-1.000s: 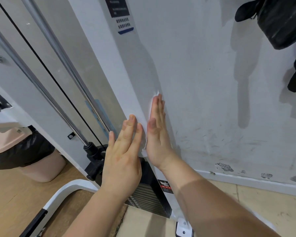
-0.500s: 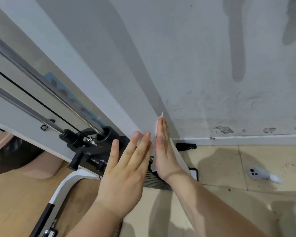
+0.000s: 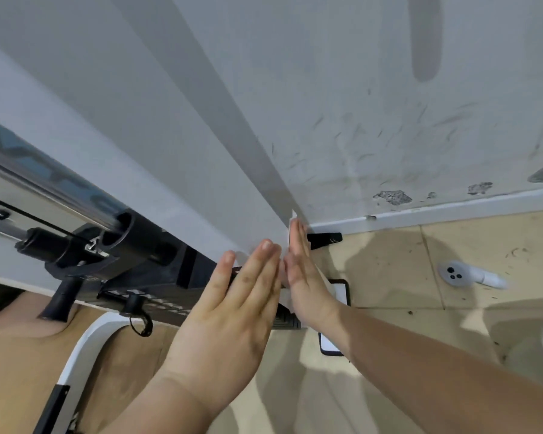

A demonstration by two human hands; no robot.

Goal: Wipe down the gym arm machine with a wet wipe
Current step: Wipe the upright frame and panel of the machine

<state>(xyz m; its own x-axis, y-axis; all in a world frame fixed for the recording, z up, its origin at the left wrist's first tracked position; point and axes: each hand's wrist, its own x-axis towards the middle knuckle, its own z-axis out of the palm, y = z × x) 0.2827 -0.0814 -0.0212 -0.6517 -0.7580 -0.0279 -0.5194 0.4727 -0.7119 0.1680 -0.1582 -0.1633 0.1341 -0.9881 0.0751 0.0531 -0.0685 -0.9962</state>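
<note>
The gym arm machine's white upright panel [image 3: 176, 158] runs diagonally from the upper left to the floor. My right hand [image 3: 304, 274] lies flat with straight fingers against the panel's side face, pressing a white wet wipe [image 3: 292, 219] whose corner peeks out above the fingertips. My left hand [image 3: 232, 311] is flat with straight fingers on the panel's front face, right beside the right hand. The black weight stack [image 3: 170, 270] with its chrome guide rods [image 3: 54, 183] sits just left of my hands.
A scuffed white wall [image 3: 389, 104] meets the tiled floor [image 3: 405, 270] at a white skirting. A white controller-like device [image 3: 464, 274] lies on the tiles at the right. A phone [image 3: 331, 343] lies on the floor under my right forearm. The machine's white curved base [image 3: 85, 349] is at the lower left.
Both hands have slid down the panel toward the floor, the right one keeping the wipe pressed, and my view has tilted lower, bringing the weight stack top and floor tiles closer.
</note>
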